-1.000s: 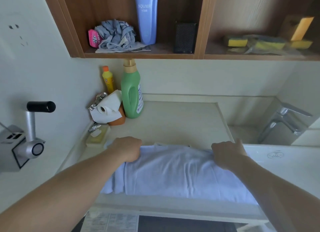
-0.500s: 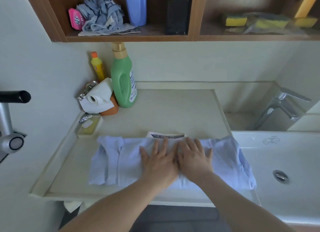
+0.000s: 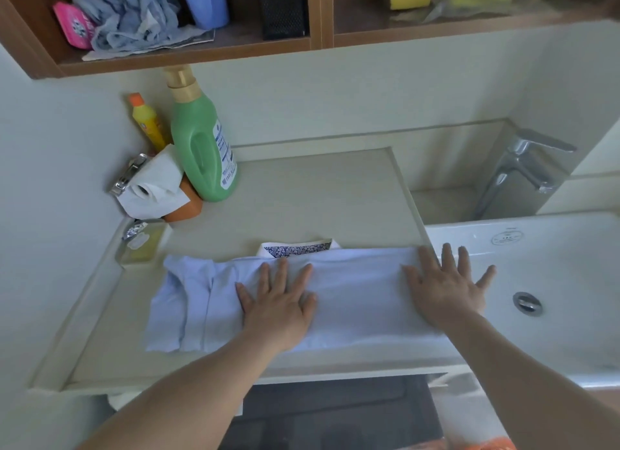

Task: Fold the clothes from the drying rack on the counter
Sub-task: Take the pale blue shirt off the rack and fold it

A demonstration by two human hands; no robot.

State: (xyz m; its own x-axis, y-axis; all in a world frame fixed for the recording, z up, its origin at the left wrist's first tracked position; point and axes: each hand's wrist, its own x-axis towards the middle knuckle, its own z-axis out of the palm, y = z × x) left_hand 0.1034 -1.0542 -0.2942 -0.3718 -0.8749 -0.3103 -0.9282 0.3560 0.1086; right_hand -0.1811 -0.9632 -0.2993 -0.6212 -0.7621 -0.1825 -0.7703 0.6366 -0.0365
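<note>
— Where's the shirt (image 3: 349,298)?

— Folded into a long band on the surface (image 3: 312,198), its right end at the sink (image 3: 553,248) rim. My left hand (image 3: 278,305) and right hand (image 3: 446,295) lie on it, fingers straight and spread, gripping nothing — pressing the fold flat, I'd say.

— Why flat palms?

— Keeps the cloth from springing open.

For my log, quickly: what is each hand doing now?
Left hand: open, flat on the shirt.
Right hand: open, flat on the shirt's right end.

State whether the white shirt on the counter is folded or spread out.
Folded. The white shirt lies as a narrow band with layered edges at its left end; both hands, left hand and right hand, press it flat.
</note>
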